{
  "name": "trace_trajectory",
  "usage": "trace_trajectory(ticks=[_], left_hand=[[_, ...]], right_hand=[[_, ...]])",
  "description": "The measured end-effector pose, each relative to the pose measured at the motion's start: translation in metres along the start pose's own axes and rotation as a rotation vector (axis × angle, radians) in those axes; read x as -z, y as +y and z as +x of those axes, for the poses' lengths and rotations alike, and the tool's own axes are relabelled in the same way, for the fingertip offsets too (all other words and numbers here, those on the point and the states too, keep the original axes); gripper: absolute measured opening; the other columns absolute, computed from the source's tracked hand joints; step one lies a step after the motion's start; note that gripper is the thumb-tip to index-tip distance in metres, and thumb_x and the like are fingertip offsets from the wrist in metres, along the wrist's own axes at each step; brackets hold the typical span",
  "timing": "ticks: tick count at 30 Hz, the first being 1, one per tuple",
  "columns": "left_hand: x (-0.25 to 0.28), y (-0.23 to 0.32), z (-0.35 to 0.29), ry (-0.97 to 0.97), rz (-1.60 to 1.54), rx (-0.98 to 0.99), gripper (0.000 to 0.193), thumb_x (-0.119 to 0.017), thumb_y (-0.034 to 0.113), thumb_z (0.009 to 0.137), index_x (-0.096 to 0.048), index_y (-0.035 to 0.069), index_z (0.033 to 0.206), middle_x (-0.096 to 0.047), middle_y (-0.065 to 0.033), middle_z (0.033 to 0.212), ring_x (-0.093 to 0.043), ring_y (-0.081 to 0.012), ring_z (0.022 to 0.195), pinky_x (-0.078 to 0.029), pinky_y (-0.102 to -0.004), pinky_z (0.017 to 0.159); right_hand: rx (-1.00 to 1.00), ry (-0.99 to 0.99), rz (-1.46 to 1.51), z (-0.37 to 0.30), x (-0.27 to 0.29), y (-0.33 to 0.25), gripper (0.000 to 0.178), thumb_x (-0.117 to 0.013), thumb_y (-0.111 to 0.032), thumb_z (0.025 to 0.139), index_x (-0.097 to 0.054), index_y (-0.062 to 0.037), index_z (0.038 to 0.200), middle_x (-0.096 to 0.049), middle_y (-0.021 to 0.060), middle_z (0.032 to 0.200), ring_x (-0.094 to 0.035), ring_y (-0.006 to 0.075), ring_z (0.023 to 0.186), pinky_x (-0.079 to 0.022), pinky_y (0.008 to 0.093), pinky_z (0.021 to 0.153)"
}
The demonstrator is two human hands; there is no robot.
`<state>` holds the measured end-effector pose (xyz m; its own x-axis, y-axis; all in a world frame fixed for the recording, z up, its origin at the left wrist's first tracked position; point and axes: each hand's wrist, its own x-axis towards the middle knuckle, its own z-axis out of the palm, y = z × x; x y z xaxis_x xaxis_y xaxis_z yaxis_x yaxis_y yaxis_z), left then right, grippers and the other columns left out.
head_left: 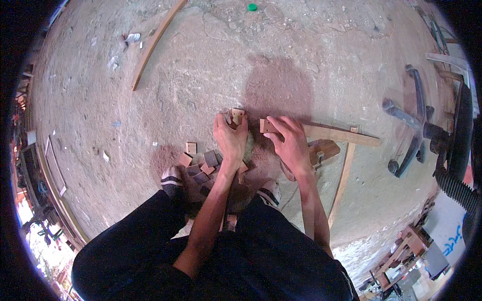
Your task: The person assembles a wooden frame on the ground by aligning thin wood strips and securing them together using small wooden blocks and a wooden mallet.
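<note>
My left hand [231,138] is closed around a small pale wooden block [238,116] with dark holes in its face. To its right, my right hand [291,143] pinches a wooden piece [264,126] with similar dark spots, between thumb and fingers. Whether this piece is separate or the end of the long wooden strip [346,135] behind the hand, I cannot tell. Several small square blocks, some pale and some dark, lie on the floor left of my left wrist, among them a pale block [191,147] and a dark block [211,159].
Beside my right wrist lies a brown curved wooden piece [324,152]. A second strip [343,183] runs from the long one toward me. A wheeled chair base [419,120] stands at the right. A long wooden slat [156,45] and a green cap [252,7] lie farther off.
</note>
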<state>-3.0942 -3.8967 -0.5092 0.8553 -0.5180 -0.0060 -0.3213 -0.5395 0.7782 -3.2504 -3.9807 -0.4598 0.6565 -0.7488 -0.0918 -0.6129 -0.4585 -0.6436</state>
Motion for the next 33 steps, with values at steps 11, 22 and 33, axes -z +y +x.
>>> trace_trajectory(ticks=[11,22,33], left_hand=[[0.001,0.002,-0.005,0.01,0.076,-0.034,0.034,-0.085,0.016,0.077,-0.06,-0.002,0.09,-0.06,-0.0177,0.083,-0.058,-0.0348,0.074,-0.047,-0.0449,0.068],[0.01,0.009,-0.014,0.016,0.058,-0.037,0.033,-0.086,0.014,0.076,-0.062,-0.001,0.093,-0.059,-0.015,0.082,-0.058,-0.0338,0.073,-0.046,-0.0435,0.068],[0.002,0.001,-0.014,0.028,0.04,0.003,0.033,-0.085,0.013,0.075,-0.062,-0.005,0.089,-0.063,-0.0185,0.081,-0.061,-0.0323,0.071,-0.048,-0.0452,0.068]], right_hand=[[0.014,0.023,-0.013,0.001,0.003,-0.004,0.043,-0.077,-0.026,0.088,-0.07,-0.0103,0.128,-0.066,0.0164,0.124,-0.064,0.0371,0.111,-0.05,0.0454,0.097],[0.037,0.065,-0.015,0.0,0.001,-0.003,0.043,-0.078,-0.026,0.088,-0.07,-0.0101,0.127,-0.067,0.0174,0.121,-0.064,0.0366,0.109,-0.05,0.0461,0.097],[0.057,0.011,-0.047,-0.013,-0.016,-0.003,0.044,-0.076,-0.016,0.086,-0.069,-0.0097,0.129,-0.065,0.0135,0.124,-0.06,0.0358,0.115,-0.046,0.0463,0.105]])
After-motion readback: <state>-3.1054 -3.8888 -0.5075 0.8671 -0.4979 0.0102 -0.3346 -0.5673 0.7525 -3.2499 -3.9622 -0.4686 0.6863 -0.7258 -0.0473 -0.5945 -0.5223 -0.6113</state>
